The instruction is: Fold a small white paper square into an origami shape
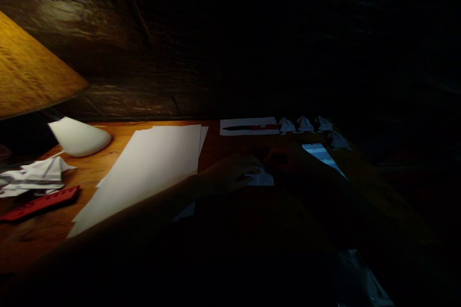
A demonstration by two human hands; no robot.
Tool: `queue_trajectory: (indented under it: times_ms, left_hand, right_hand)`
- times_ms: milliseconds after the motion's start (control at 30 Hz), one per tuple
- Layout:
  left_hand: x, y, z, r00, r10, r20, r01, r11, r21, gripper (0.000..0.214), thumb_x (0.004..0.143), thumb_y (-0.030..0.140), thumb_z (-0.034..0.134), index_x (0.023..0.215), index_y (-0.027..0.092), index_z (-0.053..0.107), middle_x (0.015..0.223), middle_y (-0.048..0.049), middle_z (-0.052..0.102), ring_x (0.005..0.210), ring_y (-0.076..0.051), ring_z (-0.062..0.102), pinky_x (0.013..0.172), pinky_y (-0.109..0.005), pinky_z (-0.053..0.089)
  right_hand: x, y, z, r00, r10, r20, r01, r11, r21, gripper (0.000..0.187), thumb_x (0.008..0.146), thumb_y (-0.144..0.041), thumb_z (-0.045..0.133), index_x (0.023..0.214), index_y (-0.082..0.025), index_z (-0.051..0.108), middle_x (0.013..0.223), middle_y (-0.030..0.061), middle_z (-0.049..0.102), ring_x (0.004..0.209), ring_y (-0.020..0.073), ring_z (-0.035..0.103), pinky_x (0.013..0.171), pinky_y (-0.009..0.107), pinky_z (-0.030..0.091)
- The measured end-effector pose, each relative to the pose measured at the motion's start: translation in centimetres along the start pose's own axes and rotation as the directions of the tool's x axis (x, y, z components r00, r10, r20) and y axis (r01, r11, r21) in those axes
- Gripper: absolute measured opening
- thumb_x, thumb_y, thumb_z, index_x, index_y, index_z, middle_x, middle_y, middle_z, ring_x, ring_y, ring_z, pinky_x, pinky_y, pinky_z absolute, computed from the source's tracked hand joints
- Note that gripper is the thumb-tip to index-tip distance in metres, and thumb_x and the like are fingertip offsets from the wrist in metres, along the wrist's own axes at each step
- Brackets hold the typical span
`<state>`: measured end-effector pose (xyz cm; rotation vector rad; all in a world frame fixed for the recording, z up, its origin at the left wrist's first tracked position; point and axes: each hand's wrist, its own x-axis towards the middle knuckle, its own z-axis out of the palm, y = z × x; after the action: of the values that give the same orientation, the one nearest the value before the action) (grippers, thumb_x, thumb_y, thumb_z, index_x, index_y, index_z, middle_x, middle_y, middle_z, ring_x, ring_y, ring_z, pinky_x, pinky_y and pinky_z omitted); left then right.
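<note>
My left hand (pixel 230 172) rests on the wooden table (pixel 108 153) with its fingers curled onto a small folded white paper (pixel 262 178). My right hand (pixel 284 160) lies in deep shadow just right of that paper and seems to touch it; its fingers are hard to make out. A stack of white paper sheets (pixel 151 168) lies to the left of my left forearm.
Several small folded paper shapes (pixel 304 124) stand in a row at the table's far edge beside a red-handled knife (pixel 252 127) on a sheet. A lit phone screen (pixel 322 156) lies right. A lampshade (pixel 29 76), white lamp base (pixel 81 138), crumpled paper (pixel 36 175) and red ruler (pixel 39 203) sit left.
</note>
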<state>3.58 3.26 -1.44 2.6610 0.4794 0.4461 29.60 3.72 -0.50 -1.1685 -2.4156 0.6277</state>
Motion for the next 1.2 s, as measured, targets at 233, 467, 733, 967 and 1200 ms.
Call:
queue_trajectory:
  times_ms: [233,467,733,967,1200]
  left_hand:
    - [-0.01,-0.15,0.09,1.000,-0.008,-0.024,0.006,0.999,-0.050,0.037,0.091,0.014,0.057,0.127,0.023,0.059,0.133,-0.0097,0.060,0.122,-0.025,0.058,0.104,-0.043,0.049]
    - [-0.13,-0.12,0.09,1.000,-0.006,-0.019,0.006,1.000,-0.020,0.036,0.092,0.014,0.057,0.127,0.022,0.058,0.135,-0.0101,0.059,0.125,-0.025,0.057,0.106,-0.041,0.048]
    - [-0.17,-0.38,0.22,1.000,0.011,-0.014,-0.010,1.000,0.013,0.035,0.093,0.015,0.056,0.127,0.022,0.058,0.135,-0.0096,0.059,0.123,-0.025,0.058,0.105,-0.041,0.049]
    - [-0.20,-0.40,0.26,1.000,0.004,-0.001,-0.003,0.998,0.064,0.047,0.092,0.016,0.057,0.137,0.022,0.050,0.137,-0.0097,0.058,0.126,-0.025,0.057,0.107,-0.043,0.048]
    - [-0.27,-0.58,0.44,1.000,0.017,0.000,-0.016,0.997,0.072,0.047,0.093,0.016,0.056,0.139,0.024,0.051,0.141,-0.0077,0.056,0.130,-0.024,0.053,0.111,-0.042,0.046]
  right_hand:
    - [-0.12,-0.04,-0.28,0.997,-0.070,0.024,0.070,0.998,-0.009,0.006,0.079,-0.017,0.070,0.084,-0.019,0.073,0.089,0.0046,0.070,0.081,0.0184,0.065,0.071,0.029,0.045]
    - [-0.31,0.23,-0.46,0.994,-0.067,0.084,0.062,0.996,0.061,0.007,0.082,-0.023,0.069,0.079,-0.019,0.074,0.086,0.0038,0.069,0.076,0.0173,0.064,0.067,0.028,0.043]
    - [-0.18,0.76,-0.47,0.988,-0.110,0.104,0.102,0.992,0.081,0.010,0.084,-0.017,0.065,0.080,-0.020,0.073,0.089,0.0037,0.070,0.081,0.0177,0.066,0.072,0.029,0.046]
    - [-0.28,0.67,-0.61,0.988,-0.128,0.089,0.116,0.985,0.126,0.008,0.084,-0.016,0.065,0.084,-0.018,0.073,0.091,0.0052,0.073,0.085,0.0192,0.069,0.077,0.031,0.049]
    - [-0.52,0.41,-0.28,0.996,-0.066,0.055,0.059,0.990,0.131,0.009,0.085,-0.018,0.066,0.091,-0.019,0.072,0.099,0.0056,0.075,0.091,0.0200,0.070,0.083,0.032,0.051]
